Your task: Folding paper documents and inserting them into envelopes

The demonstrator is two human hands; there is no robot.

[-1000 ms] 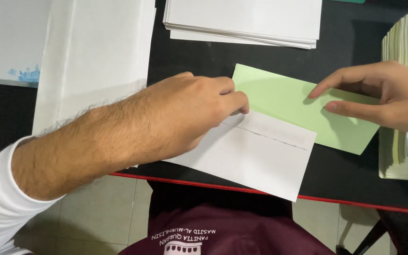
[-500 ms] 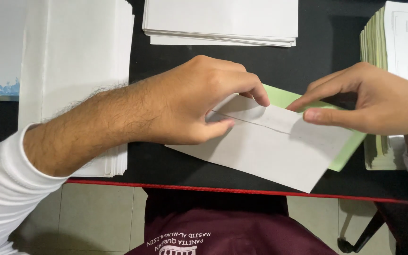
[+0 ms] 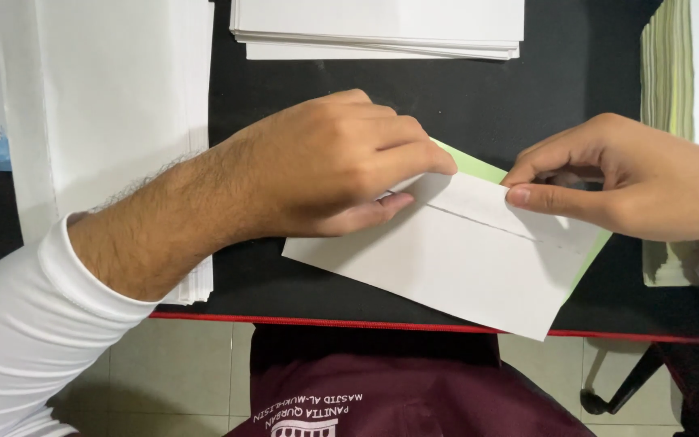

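A white envelope point(image 3: 455, 263) lies tilted on the black table point(image 3: 301, 105), its near corner past the red front edge. A light green folded sheet point(image 3: 472, 166) sits mostly inside or under it, with thin strips showing at the top and right. My left hand point(image 3: 341, 166) pinches the envelope's flap at its left end. My right hand point(image 3: 616, 178) pinches the flap's right end together with the green sheet.
A stack of white envelopes point(image 3: 382, 28) lies at the back centre. A tall white paper pile point(image 3: 115, 97) stands on the left. A stack of green and white sheets point(image 3: 681, 73) rises at the right. Below the table are a tiled floor and my maroon shirt point(image 3: 382, 396).
The green sheet, in plain view behind the envelope a second ago, has gone almost wholly into or under it. My right hand moved left onto the flap; both hands now pinch it.
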